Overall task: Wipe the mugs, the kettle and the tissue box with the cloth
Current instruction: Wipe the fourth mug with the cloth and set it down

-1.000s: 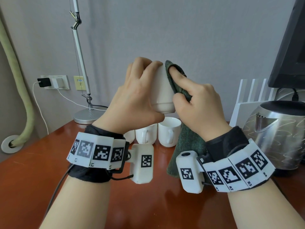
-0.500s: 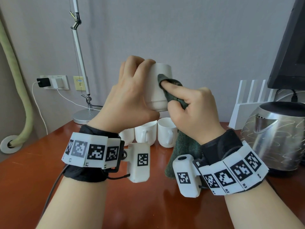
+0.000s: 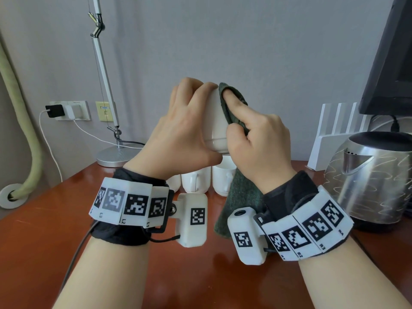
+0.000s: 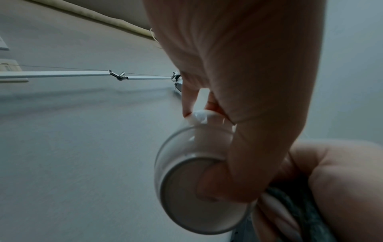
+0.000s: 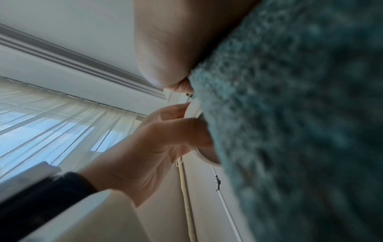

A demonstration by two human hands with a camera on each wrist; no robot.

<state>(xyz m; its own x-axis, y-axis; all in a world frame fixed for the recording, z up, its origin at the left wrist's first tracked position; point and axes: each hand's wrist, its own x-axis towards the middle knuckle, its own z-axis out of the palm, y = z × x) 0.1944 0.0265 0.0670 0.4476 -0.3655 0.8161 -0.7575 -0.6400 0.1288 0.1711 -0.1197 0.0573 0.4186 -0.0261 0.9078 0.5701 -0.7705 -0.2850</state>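
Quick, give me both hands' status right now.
Left hand: closed around the mug, held up above the table.
Right hand: holding the cloth, forefinger pressing it on the mug.

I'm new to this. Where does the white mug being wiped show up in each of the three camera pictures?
Head view: the mug is at centre, raised above the table, between the left hand and the cloth.
Left wrist view: the mug is at lower centre, its base facing the camera.
Right wrist view: only a white sliver of the mug shows at centre, beside the cloth.
Shared landmark: the lamp arm.
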